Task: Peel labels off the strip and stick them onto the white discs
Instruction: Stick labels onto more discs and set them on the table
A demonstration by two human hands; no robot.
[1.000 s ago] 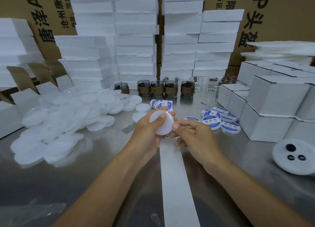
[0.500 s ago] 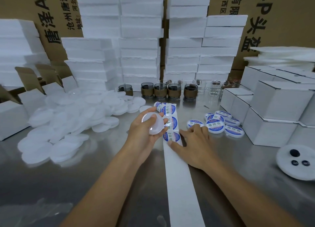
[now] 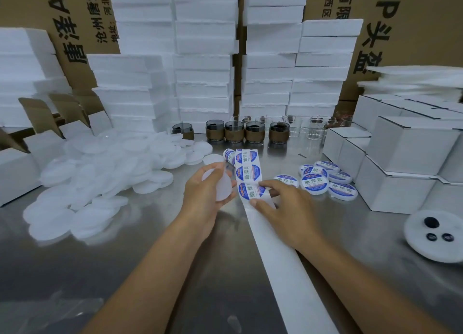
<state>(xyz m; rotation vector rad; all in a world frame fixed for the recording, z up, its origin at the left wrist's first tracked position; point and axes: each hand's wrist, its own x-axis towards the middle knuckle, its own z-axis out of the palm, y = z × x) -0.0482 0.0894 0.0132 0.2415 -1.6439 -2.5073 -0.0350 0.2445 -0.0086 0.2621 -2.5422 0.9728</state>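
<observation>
Right hand (image 3: 283,208) up onto the nearest label (image 3: 246,192) now, forefinger and thumb spread, pressing the strip (image 3: 280,258), left hand (image 3: 203,198) still curled round one white disc (image 3: 220,186).

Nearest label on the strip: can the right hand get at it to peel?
Probably yes. The right hand lies on the strip with a fingertip at the edge of the label; nothing covers it. The left hand holds a disc beside it, clear.
</observation>
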